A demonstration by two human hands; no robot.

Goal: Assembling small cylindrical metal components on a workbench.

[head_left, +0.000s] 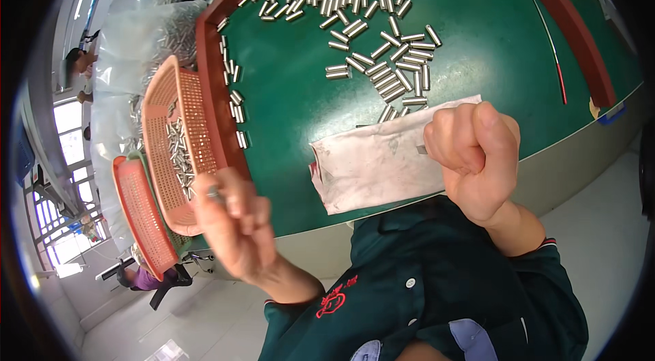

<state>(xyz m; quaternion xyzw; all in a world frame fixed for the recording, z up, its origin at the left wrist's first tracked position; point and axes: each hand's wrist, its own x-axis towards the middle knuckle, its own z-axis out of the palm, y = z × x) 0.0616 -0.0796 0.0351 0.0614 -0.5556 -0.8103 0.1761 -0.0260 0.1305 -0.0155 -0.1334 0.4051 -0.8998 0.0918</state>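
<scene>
My left hand (239, 228), smeared a little by motion, is at the near end of a salmon-coloured plastic basket (194, 105). Between its thumb and fingers shows the end of a small metal cylinder (213, 192). My right hand (477, 156) is closed in a fist above the right end of a folded, stained whitish cloth (375, 166). A short grey metal piece (421, 149) sticks out from its fingers; most of it is hidden. Beyond the cloth, many shiny metal cylinders (389, 84) lie loose on the green tabletop (293, 81). Similar small metal pieces (179, 156) lie in the basket.
A red-brown raised border (211, 98) edges the table. A thin red-handled tool (561, 81) lies at the right. Another pink basket (143, 214) and clear plastic bags (126, 61) of metal parts stand at the left. Other people are farther off.
</scene>
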